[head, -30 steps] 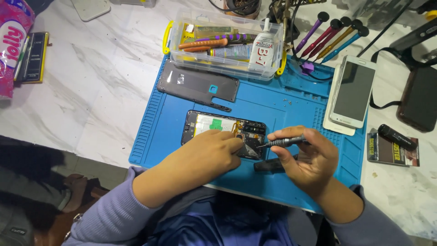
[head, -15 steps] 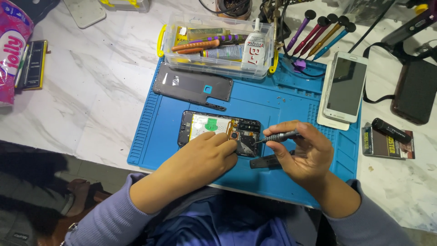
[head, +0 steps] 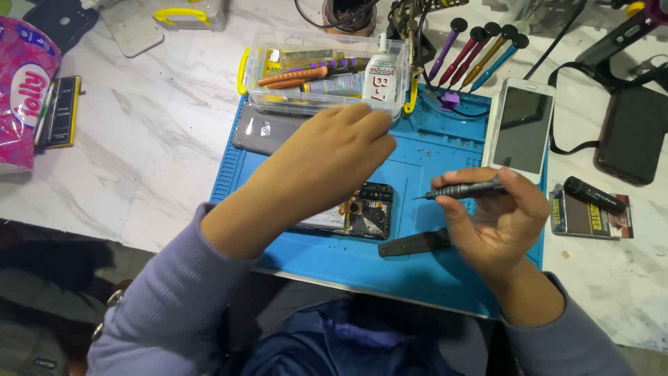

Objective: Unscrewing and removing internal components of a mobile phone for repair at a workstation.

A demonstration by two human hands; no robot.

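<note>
While the left hand hangs above the opened phone, the right hand holds a screwdriver off to the side.

Right-hand fingers are closed around the dark screwdriver shaft, which lies nearly level with its tip pointing left toward the phone but apart from it, probably parked clear of the exposed board. Left-hand fingers are loosely curled and grip nothing visible; the fingertips reach near the clear plastic parts box at the far edge of the blue work mat. The phone lies open-side up on the mat, partly under the left forearm. A grey back cover rests just beyond it, and a dark flat strip lies beside it.
</note>
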